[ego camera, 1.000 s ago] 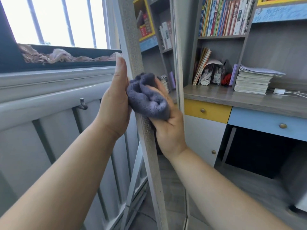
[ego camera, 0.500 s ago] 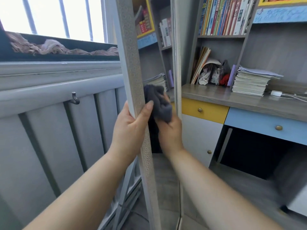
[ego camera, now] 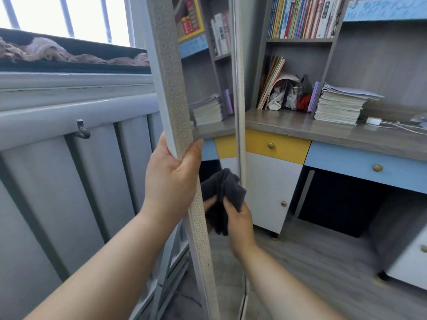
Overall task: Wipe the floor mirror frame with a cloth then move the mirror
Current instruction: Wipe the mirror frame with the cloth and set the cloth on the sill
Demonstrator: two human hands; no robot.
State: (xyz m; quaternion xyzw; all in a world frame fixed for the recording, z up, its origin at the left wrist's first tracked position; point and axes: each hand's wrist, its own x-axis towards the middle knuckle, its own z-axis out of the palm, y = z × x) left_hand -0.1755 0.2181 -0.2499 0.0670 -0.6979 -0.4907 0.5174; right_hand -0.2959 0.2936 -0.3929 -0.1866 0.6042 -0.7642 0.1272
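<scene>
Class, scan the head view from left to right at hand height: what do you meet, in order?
A hook → left hand gripping the mirror frame → cloth held by the right hand → white cabinet door → blue drawer.

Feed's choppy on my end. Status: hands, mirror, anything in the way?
Left hand grips mirror frame, left side. Right hand holds dark cloth low by the glass, contact unclear. Close by: desk cabinet on right, railing on left.

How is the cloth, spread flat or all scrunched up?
Scrunched up. The cloth is bunched into thick folds, pinched in the right hand, with one end hanging down, not spread flat.
</scene>
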